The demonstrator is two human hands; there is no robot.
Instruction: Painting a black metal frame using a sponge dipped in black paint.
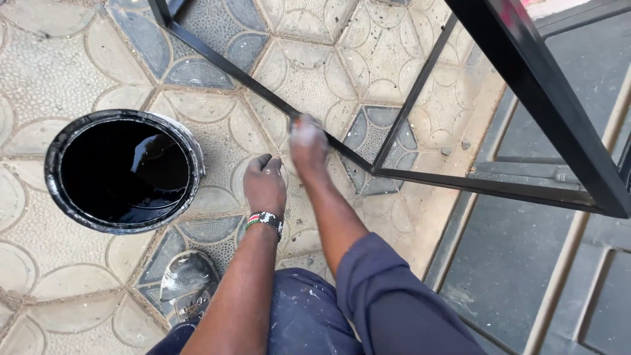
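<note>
The right hand, at mid-frame, is clenched on something pale (blurred, perhaps a cloth or brush; I cannot tell) pressed against the low bar of the black metal frame. The left hand hangs released just beside it, empty. Judging by the tub of black paint at the left on the patterned paving, the bar is being coated or wiped; working further along it looks next.

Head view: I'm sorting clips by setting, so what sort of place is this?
Probably an outdoor paved yard used for metalwork painting: patterned paving tiles, an open bucket of black paint, and a black metal frame under the right hand.
</note>
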